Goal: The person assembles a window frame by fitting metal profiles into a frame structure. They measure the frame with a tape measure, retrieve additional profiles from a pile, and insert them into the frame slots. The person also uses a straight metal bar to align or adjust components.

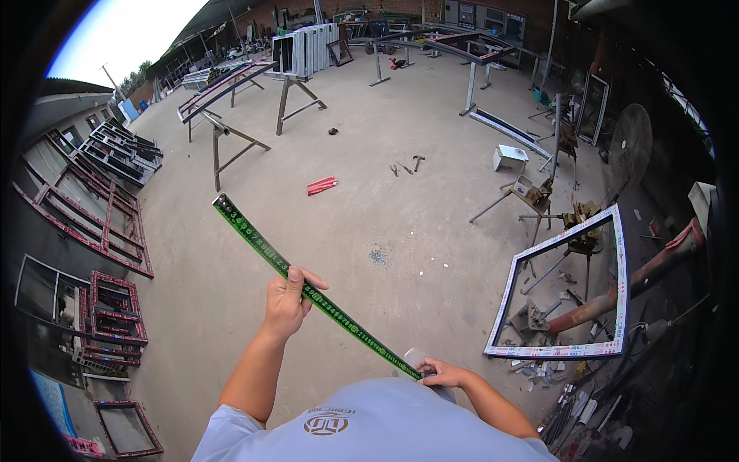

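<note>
A green tape measure blade (pixel 350 322) with dark markings runs slantwise in front of me, its metal-tipped end raised at the far left. My left hand (pixel 286 299) grips the blade partway along, thumb on top and fingers underneath. Close to my body, my right hand (pixel 442 374) is closed at the blade's near end. Beside those fingers shows a pale rounded piece (pixel 416 357), seemingly the tape's case, partly hidden by the hand and my shirt. Between the two hands the blade stretches out with a slight bend.
On the concrete floor ahead lie a red object (pixel 322 185), a hammer (pixel 418 162) and pliers (pixel 405 168). A white-taped frame (pixel 556 352) stands at right, near a fan (pixel 630 146). Red-edged frames (pixel 115 306) lean at left. Sawhorses (pixel 296 108) stand farther off.
</note>
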`<state>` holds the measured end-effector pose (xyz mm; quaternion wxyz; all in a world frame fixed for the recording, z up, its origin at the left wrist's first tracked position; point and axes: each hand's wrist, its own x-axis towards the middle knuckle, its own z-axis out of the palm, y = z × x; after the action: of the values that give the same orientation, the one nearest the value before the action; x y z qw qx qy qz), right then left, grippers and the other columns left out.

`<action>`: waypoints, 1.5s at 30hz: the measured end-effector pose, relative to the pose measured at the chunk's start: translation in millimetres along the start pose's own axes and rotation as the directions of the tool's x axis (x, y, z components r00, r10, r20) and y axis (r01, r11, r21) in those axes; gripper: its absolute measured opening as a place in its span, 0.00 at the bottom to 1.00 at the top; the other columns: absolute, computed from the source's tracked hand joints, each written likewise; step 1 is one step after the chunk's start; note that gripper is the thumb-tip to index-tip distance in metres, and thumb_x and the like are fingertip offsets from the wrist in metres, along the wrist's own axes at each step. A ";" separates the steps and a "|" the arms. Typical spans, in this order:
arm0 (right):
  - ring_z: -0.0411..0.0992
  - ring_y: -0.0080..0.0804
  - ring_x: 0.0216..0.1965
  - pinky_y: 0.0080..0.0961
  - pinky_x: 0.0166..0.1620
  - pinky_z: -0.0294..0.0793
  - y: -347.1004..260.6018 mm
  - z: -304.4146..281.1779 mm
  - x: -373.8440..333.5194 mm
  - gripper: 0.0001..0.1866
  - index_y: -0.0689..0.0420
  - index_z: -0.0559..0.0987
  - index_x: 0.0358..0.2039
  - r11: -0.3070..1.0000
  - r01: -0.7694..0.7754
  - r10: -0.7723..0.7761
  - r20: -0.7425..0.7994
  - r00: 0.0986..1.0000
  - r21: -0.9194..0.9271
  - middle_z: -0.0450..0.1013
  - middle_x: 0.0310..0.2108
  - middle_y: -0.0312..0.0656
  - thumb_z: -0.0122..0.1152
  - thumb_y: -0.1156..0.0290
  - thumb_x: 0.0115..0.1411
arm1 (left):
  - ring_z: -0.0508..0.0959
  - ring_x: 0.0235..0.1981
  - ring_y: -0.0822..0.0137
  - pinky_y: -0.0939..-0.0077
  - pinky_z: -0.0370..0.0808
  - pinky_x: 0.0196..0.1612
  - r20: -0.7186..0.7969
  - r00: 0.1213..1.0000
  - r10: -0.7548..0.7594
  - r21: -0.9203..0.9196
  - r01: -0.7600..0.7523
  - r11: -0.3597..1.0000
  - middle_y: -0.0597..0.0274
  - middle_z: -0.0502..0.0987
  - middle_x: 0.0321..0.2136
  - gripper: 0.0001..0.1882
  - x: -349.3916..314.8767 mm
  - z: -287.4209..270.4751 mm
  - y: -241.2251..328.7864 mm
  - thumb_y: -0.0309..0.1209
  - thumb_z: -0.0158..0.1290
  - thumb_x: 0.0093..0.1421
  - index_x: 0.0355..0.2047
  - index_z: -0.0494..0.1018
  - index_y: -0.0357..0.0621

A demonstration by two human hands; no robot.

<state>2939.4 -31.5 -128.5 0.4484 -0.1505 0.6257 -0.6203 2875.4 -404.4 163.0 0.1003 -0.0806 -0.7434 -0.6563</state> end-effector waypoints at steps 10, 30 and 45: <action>0.76 0.36 0.40 0.36 0.44 0.75 -104.2 -243.2 136.4 0.31 0.58 0.80 0.48 0.924 -0.199 0.055 -0.402 0.914 -0.326 0.79 0.37 0.45 0.65 0.41 0.60 | 0.58 0.11 0.81 0.82 0.53 0.16 -0.248 0.951 -0.183 0.003 0.190 0.982 0.74 0.61 0.10 0.36 265.7 43.2 -90.8 0.58 0.36 0.74 0.27 0.77 0.38; 0.76 0.49 0.36 0.41 0.40 0.75 -339.4 -683.0 351.7 0.33 0.60 0.82 0.28 0.764 -0.576 0.030 -0.876 0.481 -0.290 0.78 0.31 0.49 0.68 0.36 0.54 | 0.66 0.18 0.77 0.79 0.69 0.27 -0.032 0.850 -0.525 -0.155 0.515 0.843 0.71 0.68 0.17 0.21 834.1 108.0 -318.2 0.47 0.52 0.71 0.36 0.78 0.39; 0.74 0.47 0.30 0.39 0.35 0.73 -396.5 -1054.1 452.6 0.29 0.62 0.81 0.25 0.829 -0.478 -0.170 -0.945 0.279 -0.291 0.75 0.26 0.49 0.71 0.43 0.55 | 0.73 0.21 0.73 0.76 0.69 0.27 0.209 0.858 -0.468 0.051 0.469 0.882 0.62 0.76 0.18 0.27 1223.6 336.9 -418.3 0.48 0.52 0.71 0.20 0.74 0.39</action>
<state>1755.1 234.1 -117.6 -0.0109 0.1950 0.9207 -0.3378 1572.5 -137.1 33.7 -0.1435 0.0318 -0.7464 -0.6490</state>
